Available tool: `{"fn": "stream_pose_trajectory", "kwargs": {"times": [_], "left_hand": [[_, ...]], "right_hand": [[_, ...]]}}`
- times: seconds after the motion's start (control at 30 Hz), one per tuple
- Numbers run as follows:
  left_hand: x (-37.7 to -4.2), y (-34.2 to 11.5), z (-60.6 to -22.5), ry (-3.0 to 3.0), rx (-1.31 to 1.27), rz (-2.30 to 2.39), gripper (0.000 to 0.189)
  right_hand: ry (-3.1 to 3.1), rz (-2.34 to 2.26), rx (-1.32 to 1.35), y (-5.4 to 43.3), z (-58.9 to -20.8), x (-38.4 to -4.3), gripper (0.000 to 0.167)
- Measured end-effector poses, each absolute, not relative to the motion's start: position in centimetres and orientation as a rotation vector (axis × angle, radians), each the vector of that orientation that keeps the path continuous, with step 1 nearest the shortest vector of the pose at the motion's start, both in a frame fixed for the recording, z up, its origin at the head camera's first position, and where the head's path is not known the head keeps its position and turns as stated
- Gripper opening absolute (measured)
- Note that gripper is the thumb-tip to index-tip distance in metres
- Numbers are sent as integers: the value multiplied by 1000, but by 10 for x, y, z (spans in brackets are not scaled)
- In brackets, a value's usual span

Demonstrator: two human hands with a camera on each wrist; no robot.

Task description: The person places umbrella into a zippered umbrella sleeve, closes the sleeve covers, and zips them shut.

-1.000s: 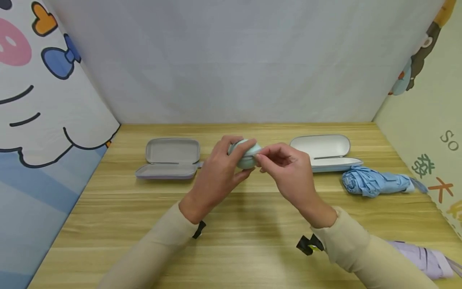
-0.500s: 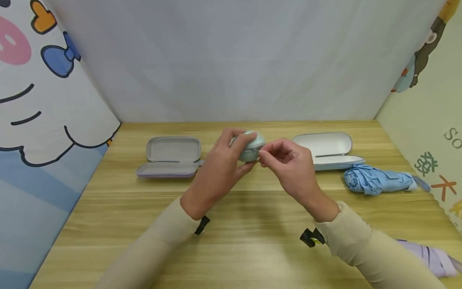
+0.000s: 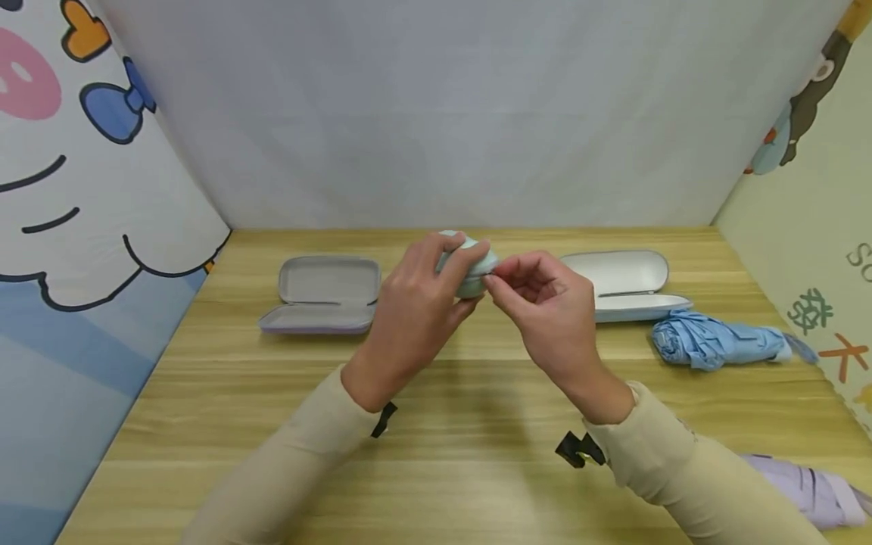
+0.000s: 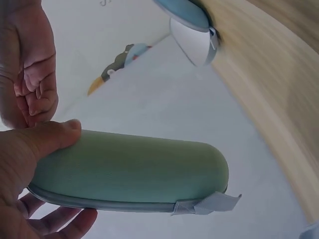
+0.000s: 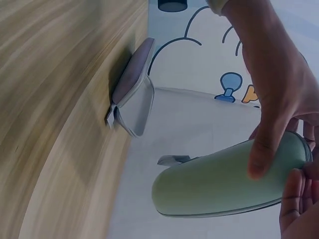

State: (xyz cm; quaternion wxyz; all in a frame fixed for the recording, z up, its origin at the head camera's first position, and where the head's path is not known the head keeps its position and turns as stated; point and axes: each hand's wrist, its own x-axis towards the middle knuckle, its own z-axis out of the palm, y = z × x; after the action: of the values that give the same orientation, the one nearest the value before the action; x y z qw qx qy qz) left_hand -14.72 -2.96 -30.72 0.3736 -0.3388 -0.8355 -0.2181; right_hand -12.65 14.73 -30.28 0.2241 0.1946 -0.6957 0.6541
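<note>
Gripping the pale-green, elongated rounded zip case (image 4: 137,169) above the wood-grain table (image 3: 450,469), the left hand (image 3: 414,310) points its long axis away from the person; the right hand (image 3: 555,314) pinches the near end, perhaps by a hidden zip pull.

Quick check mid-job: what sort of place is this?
Probably a staged indoor tabletop workspace: a wood-grain table, a plain pale backdrop behind it, and a cartoon-printed covering along the left side.
</note>
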Motion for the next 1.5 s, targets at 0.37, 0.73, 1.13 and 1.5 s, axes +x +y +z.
{"fn": "stream_pose_trajectory", "kwargs": {"times": [0.37, 0.73, 1.13, 1.5], "left_hand": [[-148, -35, -318, -2155, -881, -527, 56], [-144, -41, -334, -2253, -932, -497, 53], [-145, -39, -341, -2260, -940, -414, 48], [-150, -35, -340, -2315, -1039, -504, 66]], "right_hand": [[-2236, 1643, 505, 156, -298, -124, 6], [-2459, 1658, 663, 169, -295, -127, 6], [-2592, 1554, 688, 176, -302, -135, 9], [-2738, 1664, 624, 182, -293, -135, 14]]}}
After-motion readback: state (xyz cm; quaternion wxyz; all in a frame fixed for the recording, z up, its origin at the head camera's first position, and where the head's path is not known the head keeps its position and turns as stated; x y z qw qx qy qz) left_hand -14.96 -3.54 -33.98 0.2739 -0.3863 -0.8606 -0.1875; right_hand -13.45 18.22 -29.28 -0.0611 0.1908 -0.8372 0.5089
